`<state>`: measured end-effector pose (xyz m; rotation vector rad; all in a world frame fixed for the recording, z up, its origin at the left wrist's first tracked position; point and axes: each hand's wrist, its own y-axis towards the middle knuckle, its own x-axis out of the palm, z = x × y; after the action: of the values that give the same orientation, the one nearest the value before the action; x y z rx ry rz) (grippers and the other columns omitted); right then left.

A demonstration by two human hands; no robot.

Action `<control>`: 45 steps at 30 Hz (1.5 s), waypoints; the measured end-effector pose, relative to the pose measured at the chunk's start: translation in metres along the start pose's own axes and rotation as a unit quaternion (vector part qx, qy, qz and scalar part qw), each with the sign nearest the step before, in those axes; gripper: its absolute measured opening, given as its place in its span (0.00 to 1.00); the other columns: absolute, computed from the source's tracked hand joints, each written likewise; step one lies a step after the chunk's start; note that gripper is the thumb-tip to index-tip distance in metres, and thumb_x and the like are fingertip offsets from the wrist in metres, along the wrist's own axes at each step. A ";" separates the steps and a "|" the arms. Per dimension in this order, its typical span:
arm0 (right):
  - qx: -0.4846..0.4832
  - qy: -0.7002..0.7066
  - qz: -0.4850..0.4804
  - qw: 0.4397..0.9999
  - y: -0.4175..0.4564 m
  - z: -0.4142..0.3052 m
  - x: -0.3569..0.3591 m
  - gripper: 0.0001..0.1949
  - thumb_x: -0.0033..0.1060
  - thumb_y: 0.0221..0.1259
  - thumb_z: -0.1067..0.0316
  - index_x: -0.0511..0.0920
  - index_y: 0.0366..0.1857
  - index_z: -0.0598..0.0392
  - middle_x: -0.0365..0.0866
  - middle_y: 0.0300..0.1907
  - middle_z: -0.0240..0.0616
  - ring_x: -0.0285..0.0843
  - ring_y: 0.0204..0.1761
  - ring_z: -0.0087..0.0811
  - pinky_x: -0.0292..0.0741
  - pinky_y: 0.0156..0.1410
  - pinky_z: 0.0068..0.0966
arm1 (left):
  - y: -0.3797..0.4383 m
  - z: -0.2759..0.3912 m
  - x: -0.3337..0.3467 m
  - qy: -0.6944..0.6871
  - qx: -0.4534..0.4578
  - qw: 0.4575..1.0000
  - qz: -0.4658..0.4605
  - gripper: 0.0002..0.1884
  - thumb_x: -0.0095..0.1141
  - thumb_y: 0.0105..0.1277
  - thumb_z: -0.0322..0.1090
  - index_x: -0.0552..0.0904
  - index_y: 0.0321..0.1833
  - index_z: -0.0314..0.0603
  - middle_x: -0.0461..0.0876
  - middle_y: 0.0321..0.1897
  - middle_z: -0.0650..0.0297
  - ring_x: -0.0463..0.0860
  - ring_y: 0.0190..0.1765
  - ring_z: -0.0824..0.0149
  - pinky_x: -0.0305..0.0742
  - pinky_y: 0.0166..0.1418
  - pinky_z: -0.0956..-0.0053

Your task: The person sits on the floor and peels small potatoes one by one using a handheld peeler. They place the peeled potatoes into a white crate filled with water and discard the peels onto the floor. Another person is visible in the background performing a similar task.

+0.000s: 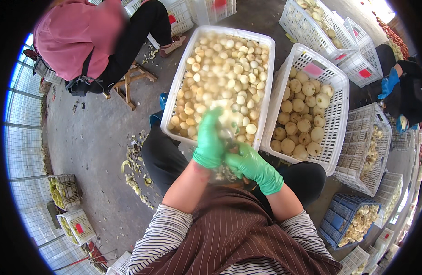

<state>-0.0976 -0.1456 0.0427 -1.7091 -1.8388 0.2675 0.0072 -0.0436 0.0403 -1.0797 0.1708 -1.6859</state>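
Note:
My left hand [211, 139], in a green glove, is raised over the near edge of a white plastic tub [270, 92]. It is blurred, with pale pieces near its fingertips; whether it grips any is unclear. My right hand [250, 163], gloved the same way, is closed around a tool with a wooden handle and a metal part, just beside the left. Many pale, round, peeled pieces of produce [244, 79] lie in cloudy liquid in the tub. To its right, a white perforated crate [338, 113] contains larger peeled fruits [303, 125] with brown spots.
A person in a pink top [76, 37] sits at upper left near a wooden stool [128, 82]. Another person's blue-gloved hand [389, 82] shows at right. Peel scraps [131, 172] lie on the floor. Stacked white crates [362, 147] and a blue crate [338, 220] stand at right.

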 end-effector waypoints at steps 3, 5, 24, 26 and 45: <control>0.048 0.100 -0.082 0.990 0.001 -0.001 -0.005 0.07 0.58 0.61 0.68 0.71 0.32 0.56 0.68 0.19 0.26 0.62 0.15 0.19 0.60 0.18 0.21 | -0.007 0.001 0.009 0.017 -0.014 1.000 -0.003 0.19 0.56 0.66 0.51 0.74 0.55 0.52 0.77 0.41 0.68 0.77 0.38 0.70 0.74 0.40 0.72; 0.056 0.160 -0.080 0.982 0.005 0.004 -0.004 0.07 0.58 0.62 0.68 0.70 0.29 0.54 0.65 0.17 0.24 0.57 0.13 0.16 0.54 0.16 0.20 | -0.009 0.002 0.012 0.027 -0.024 0.999 0.005 0.20 0.56 0.66 0.52 0.75 0.55 0.52 0.77 0.41 0.69 0.76 0.41 0.71 0.74 0.42 0.72; -0.164 -0.264 0.269 0.912 0.022 0.012 -0.015 0.18 0.64 0.66 0.62 0.73 0.54 0.59 0.86 0.37 0.39 0.84 0.33 0.28 0.81 0.36 0.23 | 0.035 0.002 -0.046 -0.123 0.044 0.964 -0.231 0.22 0.46 0.75 0.46 0.72 0.66 0.41 0.80 0.55 0.57 0.83 0.47 0.62 0.82 0.47 0.68; -0.271 -0.050 0.147 0.950 0.026 0.012 0.000 0.26 0.70 0.62 0.62 0.71 0.62 0.58 0.84 0.34 0.38 0.84 0.35 0.26 0.81 0.41 0.25 | 0.030 0.002 -0.039 -0.117 0.026 0.966 -0.228 0.21 0.43 0.77 0.42 0.72 0.66 0.37 0.80 0.55 0.57 0.83 0.51 0.64 0.82 0.55 0.67; -0.236 -0.287 0.304 0.877 0.026 0.020 0.017 0.11 0.64 0.65 0.63 0.76 0.43 0.57 0.83 0.27 0.38 0.82 0.26 0.32 0.76 0.30 0.31 | 0.009 0.014 -0.016 -0.143 0.001 0.988 -0.057 0.25 0.57 0.65 0.55 0.78 0.57 0.47 0.83 0.50 0.60 0.83 0.49 0.59 0.82 0.49 0.61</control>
<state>-0.0865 -0.1208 0.0183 -2.7827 -1.7787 0.6869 0.0236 -0.0284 0.0341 -1.3370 -0.0786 -1.6101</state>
